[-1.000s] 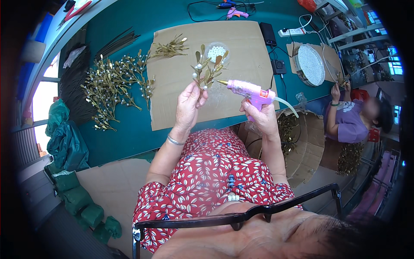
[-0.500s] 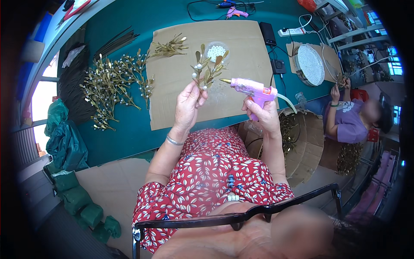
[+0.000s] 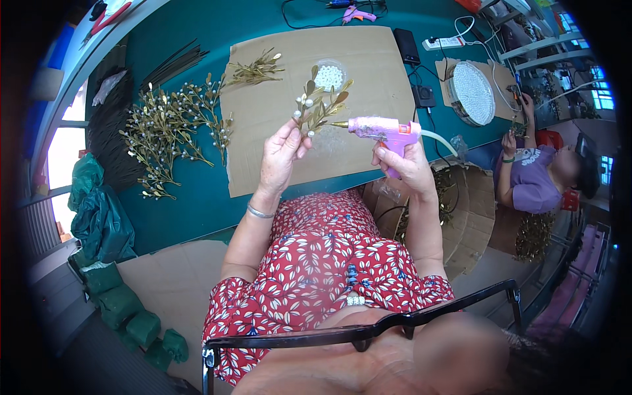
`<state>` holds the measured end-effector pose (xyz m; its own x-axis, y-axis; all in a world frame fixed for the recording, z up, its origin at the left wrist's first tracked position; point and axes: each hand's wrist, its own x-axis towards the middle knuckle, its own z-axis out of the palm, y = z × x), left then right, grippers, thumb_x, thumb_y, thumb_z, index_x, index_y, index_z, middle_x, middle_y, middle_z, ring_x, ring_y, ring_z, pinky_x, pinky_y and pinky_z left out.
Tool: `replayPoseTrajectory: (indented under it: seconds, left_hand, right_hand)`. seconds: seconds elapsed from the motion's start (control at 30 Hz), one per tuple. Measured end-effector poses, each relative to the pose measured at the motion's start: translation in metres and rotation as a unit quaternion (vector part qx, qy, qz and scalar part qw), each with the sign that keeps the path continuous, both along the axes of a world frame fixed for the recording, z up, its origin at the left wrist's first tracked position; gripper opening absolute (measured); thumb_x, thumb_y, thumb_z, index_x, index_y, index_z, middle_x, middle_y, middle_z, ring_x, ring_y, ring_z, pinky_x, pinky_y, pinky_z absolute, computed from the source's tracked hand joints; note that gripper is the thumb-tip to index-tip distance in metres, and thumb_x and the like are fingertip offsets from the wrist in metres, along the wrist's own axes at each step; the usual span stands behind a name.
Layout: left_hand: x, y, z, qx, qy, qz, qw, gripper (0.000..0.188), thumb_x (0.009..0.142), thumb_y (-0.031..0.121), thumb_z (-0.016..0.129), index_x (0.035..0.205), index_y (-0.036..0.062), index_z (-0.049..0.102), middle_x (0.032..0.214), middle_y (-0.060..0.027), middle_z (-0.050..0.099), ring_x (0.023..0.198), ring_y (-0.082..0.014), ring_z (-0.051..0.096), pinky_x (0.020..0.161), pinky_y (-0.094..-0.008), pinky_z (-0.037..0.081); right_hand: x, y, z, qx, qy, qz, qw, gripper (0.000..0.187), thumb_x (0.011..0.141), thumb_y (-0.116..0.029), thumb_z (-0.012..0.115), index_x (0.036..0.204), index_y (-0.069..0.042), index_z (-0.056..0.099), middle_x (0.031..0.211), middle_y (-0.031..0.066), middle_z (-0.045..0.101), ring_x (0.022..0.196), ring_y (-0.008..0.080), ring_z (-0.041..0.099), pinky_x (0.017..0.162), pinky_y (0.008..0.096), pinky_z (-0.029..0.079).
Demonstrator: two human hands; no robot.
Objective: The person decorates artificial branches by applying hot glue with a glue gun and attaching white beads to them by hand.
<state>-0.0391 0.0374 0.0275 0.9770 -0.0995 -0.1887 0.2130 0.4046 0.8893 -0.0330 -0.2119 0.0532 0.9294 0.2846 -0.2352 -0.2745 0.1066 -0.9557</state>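
Note:
My left hand pinches the stem of a gold-leaved artificial sprig dotted with white pearl beads. A pink hot glue gun is gripped in my right hand, its brass nozzle pointing left and reaching the sprig's leaves; whether the tip touches them I cannot tell. From the gun's rear a pale glue stick sticks out. Just beyond the sprig, a clear round dish of white beads rests on the cardboard sheet.
Finished-looking beaded sprigs lie left of the cardboard, near dark wire stems. Bare gold sprigs are on its far corner. At right stand a round bead tray, a power strip and a co-worker. Another pink glue gun lies at the back.
The glue gun has moved slightly left and levelled out, bringing its nozzle to the sprig. My left hand has shifted slightly left. The co-worker's hands have moved apart.

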Motion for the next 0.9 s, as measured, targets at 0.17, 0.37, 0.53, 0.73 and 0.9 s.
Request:
replayPoseTrajectory:
  seconds: [0.17, 0.37, 0.53, 0.73, 0.9]
  left_hand:
    - [0.001, 0.007, -0.001, 0.053, -0.014, -0.002, 0.998, 0.038, 0.095, 0.018, 0.047, 0.128, -0.0004, 0.046, 0.081, -0.0016, 0.055, 0.062, -0.005, 0.041, 0.054, -0.0159, 0.029]
    - [0.0, 0.004, -0.003, 0.032, 0.007, 0.008, 0.999, 0.038, 0.095, 0.019, 0.047, 0.128, -0.0005, 0.047, 0.08, -0.0012, 0.055, 0.061, -0.0043, 0.04, 0.053, -0.0156, 0.029]
    - [0.002, 0.006, -0.004, 0.031, 0.002, 0.005, 1.0, 0.038, 0.096, 0.019, 0.046, 0.129, -0.0003, 0.046, 0.079, -0.0015, 0.055, 0.06, -0.0041, 0.04, 0.052, -0.0155, 0.028]
    - [0.005, 0.004, -0.01, -0.059, 0.021, 0.043, 0.997, 0.034, 0.096, 0.02, 0.044, 0.122, -0.0011, 0.049, 0.078, -0.0024, 0.053, 0.06, -0.0052, 0.039, 0.052, -0.0168, 0.03]
    - [0.006, 0.015, -0.028, -0.183, 0.058, 0.093, 0.977, 0.03, 0.097, 0.021, 0.042, 0.117, -0.0007, 0.049, 0.082, -0.005, 0.051, 0.061, -0.0075, 0.039, 0.053, -0.0186, 0.032]
  right_hand:
    - [0.003, 0.001, 0.006, 0.029, 0.035, 0.012, 0.999, 0.012, 0.08, -0.014, 0.063, 0.085, -0.003, 0.059, 0.068, 0.0025, 0.059, 0.053, 0.0039, 0.047, 0.045, 0.0186, 0.036]
    - [-0.004, 0.005, -0.004, -0.057, -0.072, -0.009, 0.996, 0.015, 0.081, -0.014, 0.063, 0.089, -0.002, 0.06, 0.071, 0.0012, 0.059, 0.055, 0.0034, 0.046, 0.047, 0.0188, 0.036]
    - [0.0, 0.005, -0.003, -0.075, -0.097, -0.002, 0.992, 0.014, 0.082, -0.015, 0.063, 0.087, -0.002, 0.06, 0.076, 0.0015, 0.059, 0.056, 0.0042, 0.047, 0.047, 0.0201, 0.037]
    - [0.0, 0.007, -0.009, 0.004, 0.065, 0.028, 0.998, 0.028, 0.085, -0.013, 0.06, 0.107, 0.0, 0.049, 0.079, 0.0045, 0.058, 0.058, 0.0057, 0.049, 0.047, 0.0193, 0.038]
    - [-0.01, 0.011, -0.03, 0.064, 0.036, 0.003, 0.997, 0.039, 0.085, -0.013, 0.057, 0.118, 0.001, 0.041, 0.09, 0.0093, 0.058, 0.062, 0.0098, 0.053, 0.049, 0.0206, 0.041]
